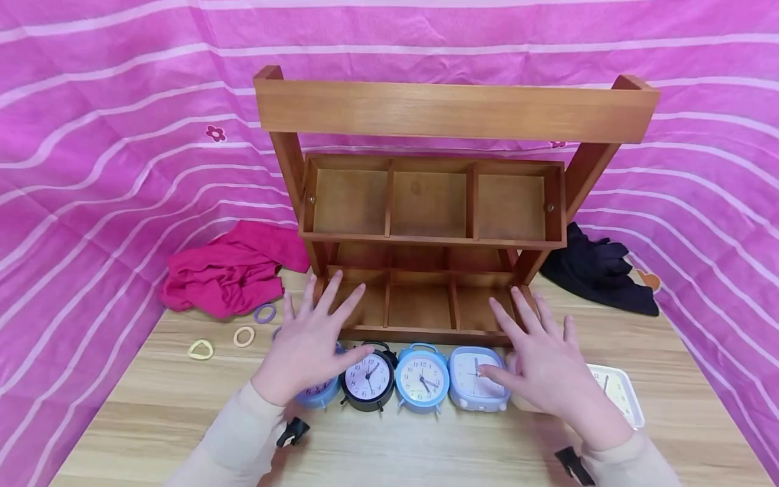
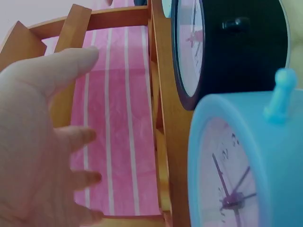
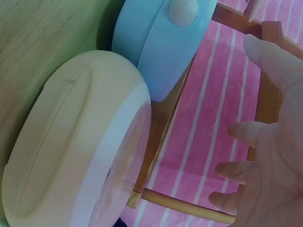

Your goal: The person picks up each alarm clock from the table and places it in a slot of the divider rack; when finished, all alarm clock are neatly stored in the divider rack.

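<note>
Both hands are spread with straight fingers in front of a brown wooden rack [image 1: 456, 108]. My left hand [image 1: 310, 348] hovers over a blue round alarm clock [image 2: 279, 161], hiding much of it in the head view; its thumb reaches toward a black alarm clock [image 1: 368, 379]. My right hand [image 1: 541, 365] is above a pale, rounded clock [image 3: 71, 137], mostly hidden in the head view, and its thumb overlaps a square lavender-blue clock [image 1: 477, 399]. A light blue twin-legged clock [image 1: 422, 382] stands between the hands. Neither hand holds anything.
A white-rimmed clock [image 1: 621, 396] lies at the right. Left of the rack are a crumpled magenta cloth [image 1: 228, 270] and hair ties: purple [image 1: 264, 313], peach [image 1: 244, 336] and yellow [image 1: 201, 350]. Black cloth [image 1: 599, 270] lies on the right. Striped pink fabric [image 1: 122, 169] surrounds the table.
</note>
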A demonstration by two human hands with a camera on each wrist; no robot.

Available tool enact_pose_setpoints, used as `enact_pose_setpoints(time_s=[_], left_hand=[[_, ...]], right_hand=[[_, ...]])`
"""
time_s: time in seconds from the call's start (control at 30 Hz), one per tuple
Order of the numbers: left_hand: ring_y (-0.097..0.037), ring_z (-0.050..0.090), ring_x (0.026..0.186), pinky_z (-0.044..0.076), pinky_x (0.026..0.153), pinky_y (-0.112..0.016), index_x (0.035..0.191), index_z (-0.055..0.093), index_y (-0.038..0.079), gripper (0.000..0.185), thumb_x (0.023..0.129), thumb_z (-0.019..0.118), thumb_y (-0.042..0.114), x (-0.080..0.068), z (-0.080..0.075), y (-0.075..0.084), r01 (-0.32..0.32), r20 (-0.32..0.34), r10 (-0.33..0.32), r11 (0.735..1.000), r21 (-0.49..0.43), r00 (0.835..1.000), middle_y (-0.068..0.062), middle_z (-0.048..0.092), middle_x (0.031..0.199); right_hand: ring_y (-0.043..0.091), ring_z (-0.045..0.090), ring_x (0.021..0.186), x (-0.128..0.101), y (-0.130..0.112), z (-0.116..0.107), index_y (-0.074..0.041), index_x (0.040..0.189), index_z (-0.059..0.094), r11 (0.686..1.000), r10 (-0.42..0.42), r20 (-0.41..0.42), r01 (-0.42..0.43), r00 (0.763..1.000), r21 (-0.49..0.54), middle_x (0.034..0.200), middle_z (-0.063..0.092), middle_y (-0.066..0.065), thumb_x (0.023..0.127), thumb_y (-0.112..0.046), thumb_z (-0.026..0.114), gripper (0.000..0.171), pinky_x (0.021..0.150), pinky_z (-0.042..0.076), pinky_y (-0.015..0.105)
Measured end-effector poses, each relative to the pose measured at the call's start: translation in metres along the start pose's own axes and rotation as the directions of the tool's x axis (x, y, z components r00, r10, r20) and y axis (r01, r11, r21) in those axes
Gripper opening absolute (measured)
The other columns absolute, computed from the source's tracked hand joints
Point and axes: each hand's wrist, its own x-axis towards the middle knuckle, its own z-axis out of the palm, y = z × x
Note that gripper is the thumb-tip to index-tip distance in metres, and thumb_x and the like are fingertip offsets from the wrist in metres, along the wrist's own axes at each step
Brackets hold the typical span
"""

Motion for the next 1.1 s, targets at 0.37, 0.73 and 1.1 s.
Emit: enact_pose_setpoints(time_s=[0.37,0.73,1.1], left_hand=[[-0.051,0.015,0.156,0.017,0.112,-0.082,0.166,0.029,0.032,0.089,0.093,0.065,0.066,0.007,-0.003,-0.018,-0.026,-0.036,0.023,0.996,-0.091,0.999,-0.011,0.018,0.174],[-0.052,0.009,0.156,0.013,0.117,-0.078,0.17,0.014,0.022,0.101,0.093,0.063,0.067,0.009,-0.003,-0.046,0.08,-0.012,-0.083,0.986,-0.146,0.996,-0.018,0.011,0.174],[-0.034,-0.001,0.161,0.014,0.124,-0.065,0.165,-0.019,0.026,0.105,0.103,0.063,0.046,0.03,-0.007,-0.091,0.076,-0.028,-0.114,0.804,-0.59,0.993,-0.003,-0.013,0.175]], right_hand=[[0.051,0.012,0.156,0.016,-0.013,0.006,-0.025,0.165,0.034,0.999,-0.029,-0.006,0.029,1.0,0.016,0.173,0.02,0.015,0.081,-0.074,0.074,0.105,0.111,0.011,0.086],[0.049,0.012,0.157,0.033,-0.031,0.006,-0.03,0.166,0.03,0.998,-0.054,0.029,0.054,0.998,0.02,0.174,0.017,0.011,0.077,-0.073,0.077,0.11,0.116,0.007,0.08],[0.047,0.016,0.156,0.052,-0.05,0.016,-0.025,0.167,0.027,0.99,-0.139,0.003,0.139,0.99,0.03,0.173,0.019,0.013,0.074,-0.073,0.08,0.117,0.118,0.014,0.078]])
